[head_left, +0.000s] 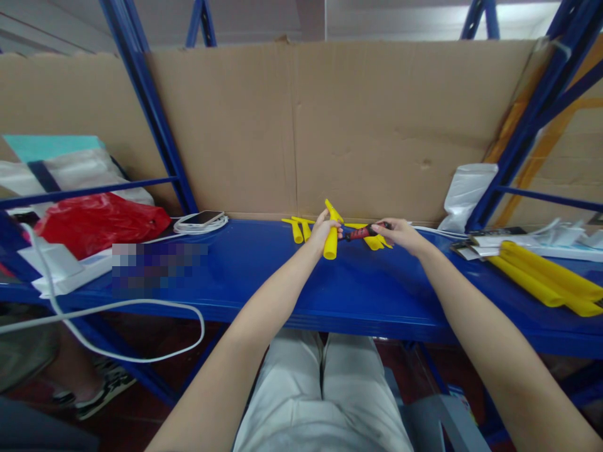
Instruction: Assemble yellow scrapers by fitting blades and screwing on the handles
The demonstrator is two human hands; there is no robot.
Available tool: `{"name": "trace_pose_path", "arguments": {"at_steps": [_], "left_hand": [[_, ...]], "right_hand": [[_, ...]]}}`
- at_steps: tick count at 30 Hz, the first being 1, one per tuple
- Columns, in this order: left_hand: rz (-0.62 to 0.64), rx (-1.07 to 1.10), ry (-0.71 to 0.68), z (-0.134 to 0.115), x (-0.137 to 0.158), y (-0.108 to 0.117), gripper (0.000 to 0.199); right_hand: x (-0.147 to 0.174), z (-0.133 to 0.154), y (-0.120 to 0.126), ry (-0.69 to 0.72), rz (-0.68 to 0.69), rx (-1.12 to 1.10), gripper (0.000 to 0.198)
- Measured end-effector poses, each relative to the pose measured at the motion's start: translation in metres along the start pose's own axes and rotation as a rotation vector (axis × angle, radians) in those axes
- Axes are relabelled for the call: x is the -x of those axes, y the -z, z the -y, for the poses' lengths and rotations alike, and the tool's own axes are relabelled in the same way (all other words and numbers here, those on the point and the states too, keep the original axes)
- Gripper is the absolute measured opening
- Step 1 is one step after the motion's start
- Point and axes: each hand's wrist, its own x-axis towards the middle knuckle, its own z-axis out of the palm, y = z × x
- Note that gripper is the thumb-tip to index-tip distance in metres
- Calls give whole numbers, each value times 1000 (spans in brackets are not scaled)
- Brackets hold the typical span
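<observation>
My left hand (321,231) is closed around a yellow T-shaped plastic piece (330,246), whose thick tubular end points toward me. From the right, my right hand (399,236) grips a slim tool with a red-and-black handle (360,233). Its left end reaches close to the yellow piece; whether the two touch, and the exact kind of tool, I cannot make out. More yellow pieces lie behind my hands: a tubular one (296,233) left of my left hand, and others (375,243) partly hidden beneath the tool and my right hand.
A blue shelf top (264,282) carries everything, with a cardboard wall (367,132) behind. At left are a red bag (101,223), a power strip (80,276), a phone (202,218) and a white cable (141,302). Yellow sleeves (546,276) lie at right near a blue post (522,138).
</observation>
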Motion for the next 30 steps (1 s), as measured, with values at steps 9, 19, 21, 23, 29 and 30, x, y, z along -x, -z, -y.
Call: {"name": "trace_pose_path", "arguments": {"at_steps": [9,19,21,23,29,30], "left_hand": [[-45,-56,49,3,-3,2,84],[77,-242,193,15,-6,1,65],[107,-240,209,15,-5,0,64],[128,-235,218,14,-3,-1,66],[180,-228,232,13,0,-2,77],[184,-228,232,13,0,-2,78]], "right_hand": [[-9,1,11,-6,-553,-318,41],[-17,-7,24,95,-848,-342,40],[-18,-10,26,105,-860,-342,43],[-20,-13,28,107,-847,-327,45],[-20,-16,29,96,-798,-250,52],[-20,-16,28,96,-792,-249,52]]}}
